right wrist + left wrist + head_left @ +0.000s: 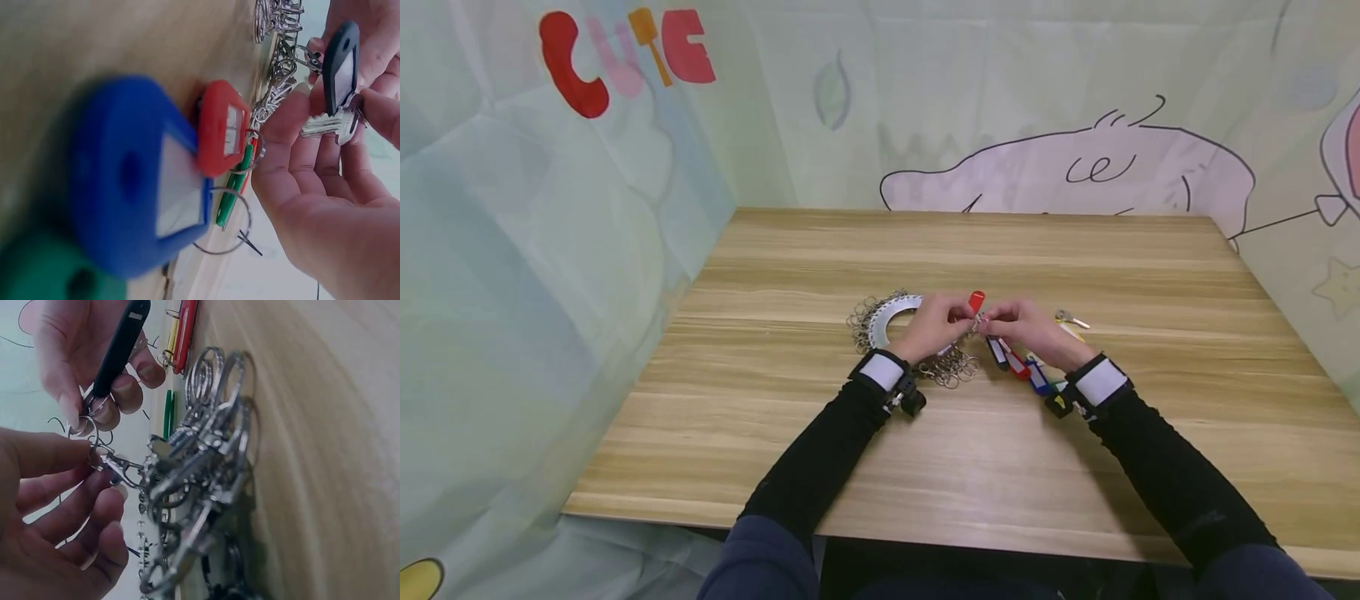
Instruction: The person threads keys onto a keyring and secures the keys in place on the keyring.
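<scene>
In the head view my left hand (pixel 934 323) and right hand (pixel 1030 332) meet over the table. The left thumb and finger pinch a small split ring (pixel 97 439) on a metal snap clasp (pixel 115 464). My right hand pinches the ring end of a black key tag (pixel 340 69); a silver key (pixel 325 125) hangs beside it, over the right fingers. Whether the two rings are linked is too fine to tell. A white ring-shaped holder (pixel 880 323), partly behind the left hand, bears many metal clasps (pixel 951 367) around its edge.
Near my right hand lie a red tag (pixel 219 128), a blue tag (pixel 119 181) and green tags (pixel 234 197). Beyond it are a loose key (pixel 1072 319) and a yellow tag (pixel 1070 332). Another red tag (pixel 976 302) shows behind the fingertips. The wooden table (pixel 760 425) meets a printed cloth.
</scene>
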Demonstrator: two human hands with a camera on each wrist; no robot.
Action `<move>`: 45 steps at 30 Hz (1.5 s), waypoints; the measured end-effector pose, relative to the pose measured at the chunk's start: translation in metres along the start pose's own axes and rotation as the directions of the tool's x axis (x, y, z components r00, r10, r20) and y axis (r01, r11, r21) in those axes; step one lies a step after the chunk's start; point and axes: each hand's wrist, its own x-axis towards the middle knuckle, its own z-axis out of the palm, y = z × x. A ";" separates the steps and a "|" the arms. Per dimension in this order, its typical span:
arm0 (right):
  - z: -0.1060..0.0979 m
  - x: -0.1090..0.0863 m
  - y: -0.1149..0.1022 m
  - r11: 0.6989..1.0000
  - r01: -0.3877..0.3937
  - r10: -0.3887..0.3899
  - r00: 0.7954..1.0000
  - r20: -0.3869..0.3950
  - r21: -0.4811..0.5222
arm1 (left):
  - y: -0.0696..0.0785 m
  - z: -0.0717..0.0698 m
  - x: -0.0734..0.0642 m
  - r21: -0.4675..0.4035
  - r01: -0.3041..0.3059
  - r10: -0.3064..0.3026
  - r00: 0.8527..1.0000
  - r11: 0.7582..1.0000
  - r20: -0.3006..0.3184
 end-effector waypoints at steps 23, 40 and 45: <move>-0.010 -0.008 0.000 0.964 0.048 -0.031 0.997 -0.071 0.262 | -0.002 0.000 -0.002 0.031 0.054 -0.055 0.998 0.998 0.012; -0.010 -0.007 0.001 0.922 0.057 -0.068 0.998 0.014 0.383 | 0.002 -0.001 -0.002 -0.049 0.039 -0.037 0.999 0.998 0.032; -0.008 -0.007 0.000 0.952 0.022 -0.028 0.999 0.016 0.304 | 0.004 -0.001 -0.001 -0.024 0.005 -0.004 0.999 1.000 0.035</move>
